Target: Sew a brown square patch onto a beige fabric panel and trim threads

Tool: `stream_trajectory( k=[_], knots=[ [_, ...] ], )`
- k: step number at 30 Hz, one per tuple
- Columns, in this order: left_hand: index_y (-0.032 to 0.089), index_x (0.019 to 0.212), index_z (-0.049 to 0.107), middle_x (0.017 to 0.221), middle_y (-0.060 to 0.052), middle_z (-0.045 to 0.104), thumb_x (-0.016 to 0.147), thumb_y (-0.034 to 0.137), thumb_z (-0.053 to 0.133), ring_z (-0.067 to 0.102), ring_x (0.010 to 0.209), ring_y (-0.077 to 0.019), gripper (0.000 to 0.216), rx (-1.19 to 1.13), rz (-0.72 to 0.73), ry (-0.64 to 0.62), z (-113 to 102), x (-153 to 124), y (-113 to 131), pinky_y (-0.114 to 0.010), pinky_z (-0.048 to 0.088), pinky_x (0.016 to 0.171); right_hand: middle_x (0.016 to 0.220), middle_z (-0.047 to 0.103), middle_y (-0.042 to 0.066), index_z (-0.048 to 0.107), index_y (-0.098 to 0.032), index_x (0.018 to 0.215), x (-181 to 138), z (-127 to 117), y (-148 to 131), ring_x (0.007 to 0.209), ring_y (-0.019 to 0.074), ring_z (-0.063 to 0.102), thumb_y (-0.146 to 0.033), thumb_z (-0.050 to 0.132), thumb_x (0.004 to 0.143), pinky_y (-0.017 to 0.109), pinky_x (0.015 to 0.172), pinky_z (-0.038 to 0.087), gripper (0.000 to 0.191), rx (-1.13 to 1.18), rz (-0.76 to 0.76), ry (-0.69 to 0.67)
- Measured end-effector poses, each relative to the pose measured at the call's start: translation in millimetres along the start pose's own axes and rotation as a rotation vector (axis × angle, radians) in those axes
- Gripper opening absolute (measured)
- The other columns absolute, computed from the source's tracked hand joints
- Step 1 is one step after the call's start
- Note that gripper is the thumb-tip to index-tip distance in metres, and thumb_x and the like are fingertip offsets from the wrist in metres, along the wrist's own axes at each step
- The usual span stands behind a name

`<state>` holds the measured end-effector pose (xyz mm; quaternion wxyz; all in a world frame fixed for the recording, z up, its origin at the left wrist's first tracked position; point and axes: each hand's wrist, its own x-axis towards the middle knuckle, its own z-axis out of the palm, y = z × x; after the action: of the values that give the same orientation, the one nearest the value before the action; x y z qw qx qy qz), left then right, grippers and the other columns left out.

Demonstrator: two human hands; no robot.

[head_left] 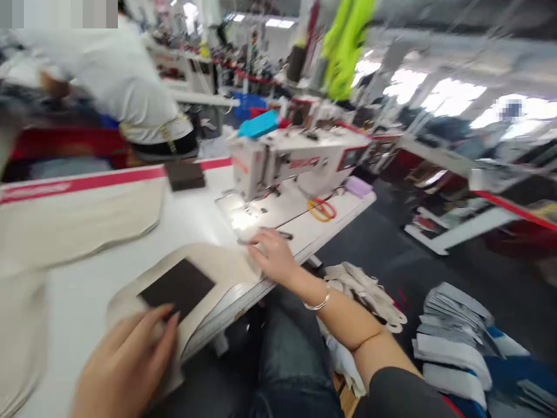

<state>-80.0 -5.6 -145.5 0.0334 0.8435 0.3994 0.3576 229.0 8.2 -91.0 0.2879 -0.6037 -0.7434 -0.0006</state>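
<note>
A cream fabric piece (226, 264) lies at the table's front edge, with a dark brown square patch (178, 287) on it. My left hand (130, 354), blurred, has its thumb and fingers closed at the near corner of the patch and the cloth. At the other end of the same piece, my right hand (272, 255) pinches the fabric's edge, just in front of the lit needle area. The white sewing machine (300, 159) stands beyond my right hand. A dark slim tool (285, 234) lies beside that hand, partly hidden by it.
More cream fabric (87, 226) covers the table's left side. A dark block of squares (185, 175) sits by the red edge. Scissors (321, 209) with orange and yellow handles lie right of the machine. Stacked fabric pieces (452, 337) are at lower right. A person in white (130, 87) is opposite.
</note>
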Motion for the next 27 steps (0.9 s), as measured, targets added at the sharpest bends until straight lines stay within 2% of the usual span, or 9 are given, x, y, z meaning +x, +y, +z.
stream_trajectory(
  k=[2, 4, 7, 10, 14, 20, 27],
  knots=[
    [0.019, 0.099, 0.064, 0.09, -0.006, 0.069, 0.089, 0.031, 0.061, 0.067, 0.082, -0.0239, 0.016, 0.074, -0.072, 0.002, -7, 21, 21, -0.038, 0.054, 0.075, 0.09, 0.065, 0.003, 0.062, -0.015, 0.091, 4, 5, -20, 0.09, 0.0163, 0.063, -0.028, 0.054, 0.096, 0.037, 0.084, 0.052, 0.016, 0.168, -0.09, -0.03],
    [0.018, 0.096, 0.063, 0.09, -0.006, 0.068, 0.089, 0.026, 0.06, 0.066, 0.084, -0.0219, 0.011, 0.035, -0.151, -0.061, -5, 36, 31, -0.036, 0.054, 0.077, 0.086, 0.065, 0.005, 0.062, -0.016, 0.088, 10, 13, -34, 0.086, 0.0159, 0.061, -0.024, 0.053, 0.095, 0.033, 0.082, 0.051, 0.014, 0.328, -0.175, -0.075],
    [0.018, 0.095, 0.063, 0.089, -0.005, 0.067, 0.087, 0.023, 0.061, 0.065, 0.084, -0.0198, 0.009, 0.025, -0.226, -0.117, -2, 41, 31, -0.033, 0.054, 0.075, 0.082, 0.064, 0.005, 0.062, -0.018, 0.086, 15, 28, -48, 0.08, 0.0165, 0.059, -0.018, 0.056, 0.092, 0.031, 0.074, 0.05, 0.008, 0.474, -0.275, -0.157],
    [0.017, 0.094, 0.064, 0.087, -0.004, 0.066, 0.086, 0.022, 0.062, 0.063, 0.084, -0.0187, 0.009, 0.032, -0.236, -0.148, -4, 38, 30, -0.032, 0.053, 0.075, 0.081, 0.063, 0.004, 0.062, -0.018, 0.087, 14, 39, -56, 0.078, 0.0165, 0.058, -0.015, 0.057, 0.091, 0.03, 0.07, 0.049, 0.007, 0.513, -0.332, -0.24],
    [0.016, 0.089, 0.065, 0.085, -0.006, 0.065, 0.086, 0.025, 0.063, 0.06, 0.08, -0.0191, 0.01, 0.074, -0.152, -0.182, -7, 39, 31, -0.033, 0.052, 0.072, 0.079, 0.062, 0.004, 0.063, -0.017, 0.085, 8, 44, -57, 0.076, 0.0163, 0.056, -0.012, 0.054, 0.091, 0.031, 0.068, 0.048, 0.012, 0.498, -0.336, -0.297],
    [0.016, 0.067, 0.063, 0.064, -0.003, 0.058, 0.09, 0.021, 0.055, 0.051, 0.063, -0.0169, 0.024, 0.297, 0.0, -0.182, -2, 42, 32, -0.031, 0.043, 0.057, 0.08, 0.063, 0.006, 0.067, -0.018, 0.084, 0, 45, -54, 0.078, 0.0188, 0.055, -0.016, 0.057, 0.091, 0.035, 0.07, 0.047, 0.012, 0.457, -0.266, -0.267],
    [0.015, 0.072, 0.066, 0.07, -0.003, 0.065, 0.088, 0.015, 0.057, 0.056, 0.065, -0.017, 0.018, 0.241, -0.009, -0.101, 2, 37, 30, -0.031, 0.047, 0.06, 0.081, 0.065, 0.007, 0.07, -0.017, 0.088, -4, 48, -58, 0.08, 0.0192, 0.057, -0.015, 0.059, 0.09, 0.035, 0.071, 0.05, 0.011, 0.433, -0.225, -0.201]
  ],
)
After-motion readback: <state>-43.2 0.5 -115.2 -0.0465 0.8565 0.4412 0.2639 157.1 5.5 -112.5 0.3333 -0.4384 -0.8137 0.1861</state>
